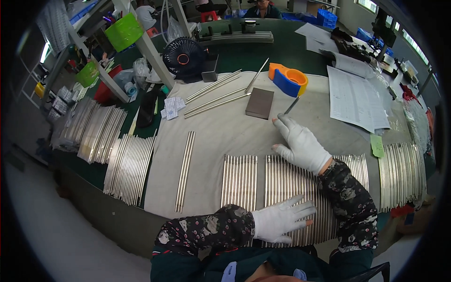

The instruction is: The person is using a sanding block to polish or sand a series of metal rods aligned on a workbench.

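Note:
My left hand [284, 219], in a white glove with bare fingertips, lies flat with spread fingers on a wide row of shiny metal rods [300, 188]. Above the far ends of that row is my right hand [301, 144], gloved the same way, its thumb apart from the fingers. Those fingertips reach the near end of a thin dark stick-like tool [292, 105]; its kind I cannot make out. A narrower group of rods [239, 176] lies just left of the wide row. Farther left, a few rods [185, 171] lie together on the grey cloth [206, 141].
A dark rectangular block [259, 104] and a blue-orange tape dispenser [289, 80] sit beyond my hands. Loose rods [216, 101] lie far left, near a black fan [184, 57]. Rod stacks [129, 167] flank the cloth at left and another rod stack [400, 176] at right. Papers [354, 98] spread far right.

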The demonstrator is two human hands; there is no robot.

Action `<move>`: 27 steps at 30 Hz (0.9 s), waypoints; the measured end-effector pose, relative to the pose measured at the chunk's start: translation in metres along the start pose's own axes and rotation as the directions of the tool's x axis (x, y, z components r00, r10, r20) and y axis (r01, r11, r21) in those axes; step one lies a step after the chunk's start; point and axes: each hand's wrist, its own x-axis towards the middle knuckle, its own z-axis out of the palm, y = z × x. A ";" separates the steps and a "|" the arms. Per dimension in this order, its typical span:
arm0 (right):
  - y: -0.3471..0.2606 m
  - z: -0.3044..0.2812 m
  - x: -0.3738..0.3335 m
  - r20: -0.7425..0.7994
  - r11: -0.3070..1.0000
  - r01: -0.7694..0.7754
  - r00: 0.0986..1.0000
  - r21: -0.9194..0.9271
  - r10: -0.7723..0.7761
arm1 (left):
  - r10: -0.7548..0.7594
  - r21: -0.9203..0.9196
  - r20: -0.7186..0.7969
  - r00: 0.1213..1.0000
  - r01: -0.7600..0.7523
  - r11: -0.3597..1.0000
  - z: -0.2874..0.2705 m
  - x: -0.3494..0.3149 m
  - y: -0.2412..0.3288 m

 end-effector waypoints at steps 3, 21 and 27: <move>-0.008 0.017 0.043 -0.054 0.994 -0.051 0.998 -0.094 0.046 | -0.013 0.015 -0.043 0.999 0.014 1.000 0.009 0.003 -0.005; -0.005 0.031 0.090 -0.300 0.970 -0.241 0.929 -0.037 0.219 | 0.012 -0.036 -0.119 0.993 -0.016 0.999 0.015 0.006 -0.007; -0.033 -0.015 -0.014 -0.205 0.942 -0.330 0.928 -0.061 0.312 | 0.037 -0.027 -0.166 0.985 -0.042 0.999 0.024 0.001 -0.005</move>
